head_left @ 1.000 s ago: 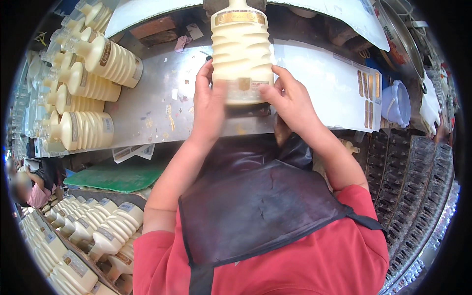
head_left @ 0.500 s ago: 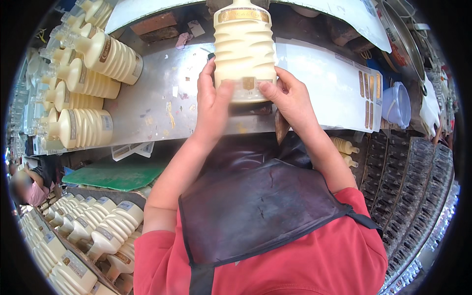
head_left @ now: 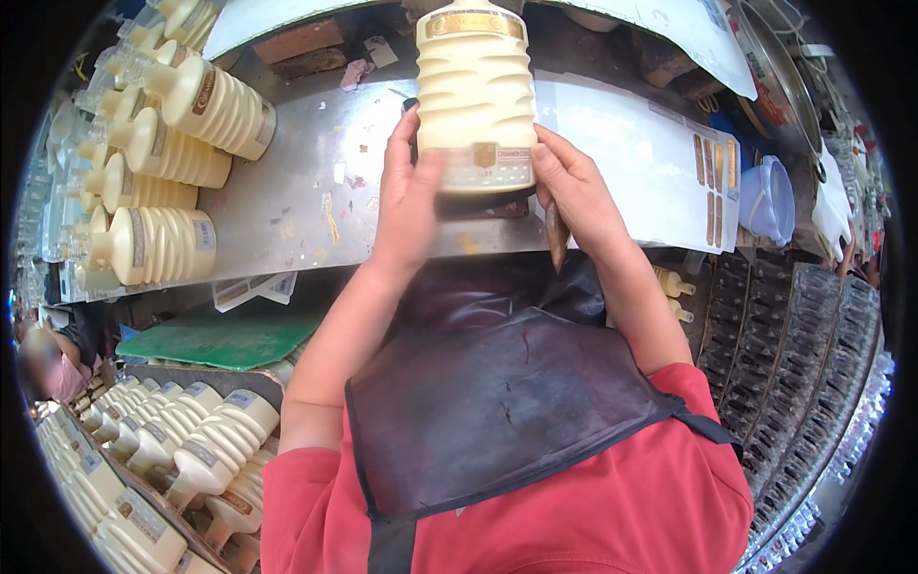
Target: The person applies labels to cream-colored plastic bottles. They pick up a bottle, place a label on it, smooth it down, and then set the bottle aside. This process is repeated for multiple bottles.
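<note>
A large ribbed cream-coloured bottle (head_left: 475, 91) lies on the metal table (head_left: 306, 191), its base toward me. A pale label band with a small gold badge runs around its lower end. My left hand (head_left: 406, 196) presses that band on the left side. My right hand (head_left: 574, 196) holds the bottle's right side and also grips a thin brown stick that points down toward my apron.
Several more cream bottles (head_left: 177, 177) lie on the table's left. A white sheet with gold stickers (head_left: 712, 191) is at the right, beside a clear plastic tub (head_left: 770, 201). Crates of bottles (head_left: 182, 440) stand lower left, dark racks (head_left: 794, 354) at right. A person (head_left: 48, 368) sits far left.
The bottle has shifted slightly right and up. My left thumb has slid along the label band; both hands stay on the bottle.
</note>
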Tool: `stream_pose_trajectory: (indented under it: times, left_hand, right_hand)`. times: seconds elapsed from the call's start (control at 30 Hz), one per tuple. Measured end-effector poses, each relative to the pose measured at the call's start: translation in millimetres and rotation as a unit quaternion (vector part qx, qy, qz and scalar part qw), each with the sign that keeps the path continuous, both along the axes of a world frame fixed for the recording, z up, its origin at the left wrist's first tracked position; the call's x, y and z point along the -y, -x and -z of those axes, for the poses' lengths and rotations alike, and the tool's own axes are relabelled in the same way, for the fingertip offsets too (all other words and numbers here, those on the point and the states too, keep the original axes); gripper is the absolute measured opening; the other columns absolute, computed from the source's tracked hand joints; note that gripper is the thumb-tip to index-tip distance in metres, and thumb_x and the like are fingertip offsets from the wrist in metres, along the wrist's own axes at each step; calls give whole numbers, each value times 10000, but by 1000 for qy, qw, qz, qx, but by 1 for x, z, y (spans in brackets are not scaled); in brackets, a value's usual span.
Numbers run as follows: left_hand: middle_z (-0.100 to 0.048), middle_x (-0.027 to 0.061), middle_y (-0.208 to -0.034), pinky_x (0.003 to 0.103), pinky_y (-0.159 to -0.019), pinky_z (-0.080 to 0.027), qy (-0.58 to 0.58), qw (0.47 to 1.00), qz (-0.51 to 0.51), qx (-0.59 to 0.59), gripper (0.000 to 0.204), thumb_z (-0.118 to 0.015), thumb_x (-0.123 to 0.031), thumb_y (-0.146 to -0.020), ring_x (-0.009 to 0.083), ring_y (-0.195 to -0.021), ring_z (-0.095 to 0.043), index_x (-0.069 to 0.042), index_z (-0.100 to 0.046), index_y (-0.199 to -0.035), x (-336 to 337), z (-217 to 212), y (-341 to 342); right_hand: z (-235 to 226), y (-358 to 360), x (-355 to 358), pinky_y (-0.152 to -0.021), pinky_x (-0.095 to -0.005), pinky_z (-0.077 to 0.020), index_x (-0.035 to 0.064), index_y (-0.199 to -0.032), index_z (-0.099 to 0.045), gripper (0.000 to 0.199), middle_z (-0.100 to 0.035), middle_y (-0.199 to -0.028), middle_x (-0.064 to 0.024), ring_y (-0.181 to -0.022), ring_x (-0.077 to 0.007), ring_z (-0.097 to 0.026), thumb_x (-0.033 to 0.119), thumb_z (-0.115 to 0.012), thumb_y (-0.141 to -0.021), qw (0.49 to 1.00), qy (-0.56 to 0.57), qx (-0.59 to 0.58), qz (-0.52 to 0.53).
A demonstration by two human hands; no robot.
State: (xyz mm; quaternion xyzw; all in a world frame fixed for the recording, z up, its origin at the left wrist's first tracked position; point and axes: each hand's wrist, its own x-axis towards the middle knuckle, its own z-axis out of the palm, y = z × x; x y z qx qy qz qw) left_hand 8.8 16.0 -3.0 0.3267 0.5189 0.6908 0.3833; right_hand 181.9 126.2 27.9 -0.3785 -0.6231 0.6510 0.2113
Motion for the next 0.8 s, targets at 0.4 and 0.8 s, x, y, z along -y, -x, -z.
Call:
stream_pose_trajectory:
  times: [0.4, 0.8]
  left_hand:
    - [-363, 158, -1521, 368, -1183, -290, -35, 999, -2, 12, 666, -555, -321, -1049, 230, -1408, -370, 25, -254, -1532, -2, 3, -6]
    - [-379, 194, -1524, 389, -1192, -298, -32, 998, 25, -57, 902, -756, -198, -853, 269, -1435, -372, 9, -233, -1557, 10, 15, 7]
  right_hand:
    - [13, 5, 9, -727, -254, -478, 10, -1389, -568, 529, -604, -836, -19, -771, -86, -539, 340, -668, -988, 996, -88, 12, 27]
    - [-4, -1, 6, -684, -226, -459, 5, -1304, -623, 419, -603, -871, 7, -746, -65, -518, 340, -553, -1063, 998, 8, 10, 56]
